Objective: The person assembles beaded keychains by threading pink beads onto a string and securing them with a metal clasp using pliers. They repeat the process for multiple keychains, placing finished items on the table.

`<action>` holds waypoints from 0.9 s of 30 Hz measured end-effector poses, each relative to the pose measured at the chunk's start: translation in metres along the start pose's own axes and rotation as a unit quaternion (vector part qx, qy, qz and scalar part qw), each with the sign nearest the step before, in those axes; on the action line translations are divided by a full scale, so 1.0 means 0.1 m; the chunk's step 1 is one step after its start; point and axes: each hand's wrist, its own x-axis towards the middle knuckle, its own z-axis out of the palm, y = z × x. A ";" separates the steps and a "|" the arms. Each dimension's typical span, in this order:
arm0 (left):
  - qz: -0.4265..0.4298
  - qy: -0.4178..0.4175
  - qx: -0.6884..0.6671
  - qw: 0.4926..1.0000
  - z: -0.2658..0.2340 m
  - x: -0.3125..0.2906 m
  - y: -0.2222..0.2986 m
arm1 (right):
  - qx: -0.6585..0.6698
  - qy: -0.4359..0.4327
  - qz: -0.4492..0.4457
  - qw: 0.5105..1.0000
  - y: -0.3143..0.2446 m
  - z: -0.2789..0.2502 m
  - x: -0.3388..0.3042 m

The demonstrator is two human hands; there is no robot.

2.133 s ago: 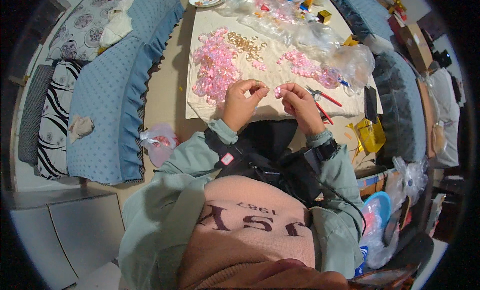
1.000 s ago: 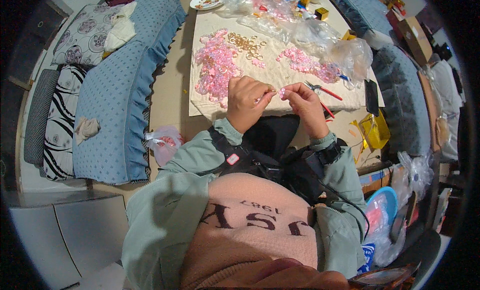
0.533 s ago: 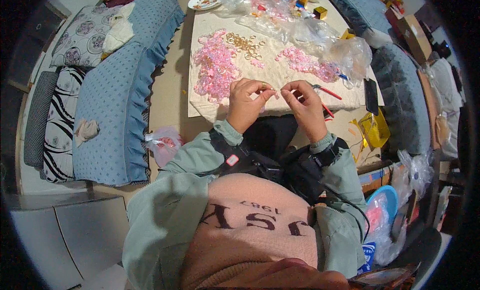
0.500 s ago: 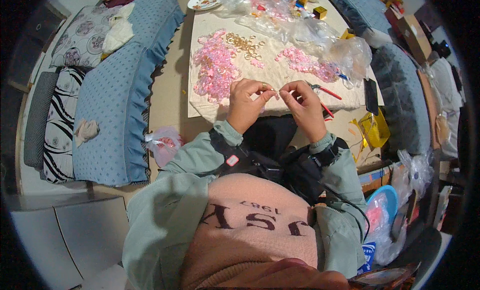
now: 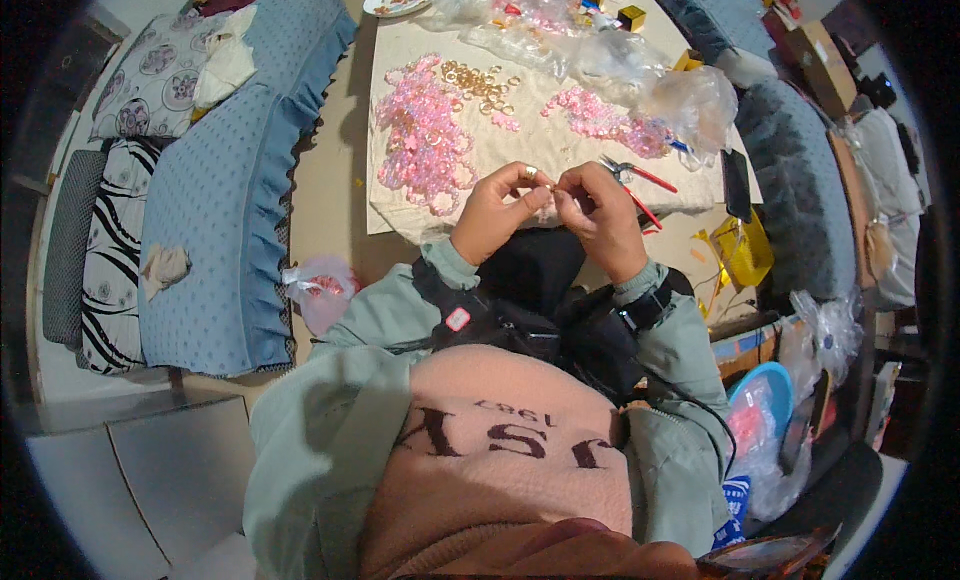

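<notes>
My left hand (image 5: 502, 212) and my right hand (image 5: 600, 220) meet fingertip to fingertip over the table's near edge. Both are closed in a pinch; whatever lies between the fingers is too small to make out. Left of them spreads a pile of pink beaded strands (image 5: 420, 140), with gold-coloured rings (image 5: 482, 86) beside it. A second heap of pink beads (image 5: 610, 123) lies farther right. Close past my right hand rest red-handled pliers (image 5: 648, 178), partly hidden by that hand.
Clear plastic bags (image 5: 700, 105) crowd the table's far right, near a black phone (image 5: 736, 183). A white plate (image 5: 397, 1) sits at the far left corner. To the right stands a yellow basket (image 5: 745, 250); a knotted plastic bag (image 5: 322, 292) lies left of my arm.
The fingertips of my two hands have drawn together, closing the small gap between them. The whole view has shifted slightly; the beads and tools lie as before.
</notes>
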 end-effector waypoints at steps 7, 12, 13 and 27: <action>-0.105 -0.174 -0.190 0.960 -0.03 0.06 -0.16 | -0.021 -0.014 -0.018 1.000 0.03 -0.04 -0.03; -0.188 -0.207 -0.252 0.926 -0.05 0.08 -0.23 | 0.091 -0.040 0.053 0.994 0.09 -0.04 -0.11; -0.202 -0.218 -0.264 0.918 -0.05 0.08 -0.24 | 0.147 -0.052 0.109 0.982 0.11 -0.04 -0.13; -0.264 -0.190 -0.268 0.907 -0.01 0.18 -0.25 | 0.016 -0.063 0.025 0.998 0.28 -0.20 -0.15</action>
